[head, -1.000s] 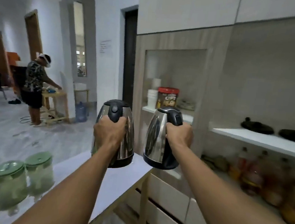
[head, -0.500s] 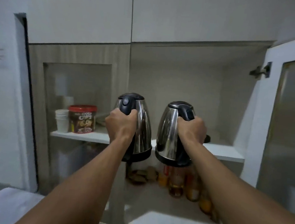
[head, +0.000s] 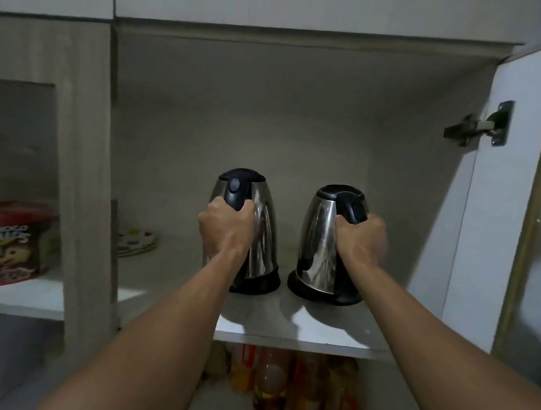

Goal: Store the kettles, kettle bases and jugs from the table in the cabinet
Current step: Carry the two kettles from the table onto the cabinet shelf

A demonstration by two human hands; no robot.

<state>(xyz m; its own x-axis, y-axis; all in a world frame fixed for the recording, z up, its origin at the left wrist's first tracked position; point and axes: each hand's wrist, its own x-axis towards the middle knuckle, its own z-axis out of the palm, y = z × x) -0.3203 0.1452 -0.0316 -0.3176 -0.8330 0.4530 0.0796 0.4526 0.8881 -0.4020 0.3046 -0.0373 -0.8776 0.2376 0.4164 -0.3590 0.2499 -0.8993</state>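
Observation:
Two steel kettles with black lids and handles stand side by side on the white cabinet shelf [head: 300,340]. My left hand [head: 226,228] grips the handle of the left kettle [head: 261,233], which sits on a black kettle base [head: 259,284]. My right hand [head: 362,240] grips the handle of the right kettle [head: 320,238], which rests on another black base [head: 320,292]. Both kettles are upright, inside the open cabinet.
The cabinet door [head: 530,208] stands open at the right, with its hinge [head: 479,125] showing. A stack of plates [head: 136,242] lies at the shelf's left. A red chocolate-chips tub [head: 4,243] sits in the left niche. Several bottles [head: 289,386] fill the shelf below.
Both hands have carried the kettles forward from in front of the cabinet into it, and the kettles now rest on the black bases on the shelf. The view has moved closer.

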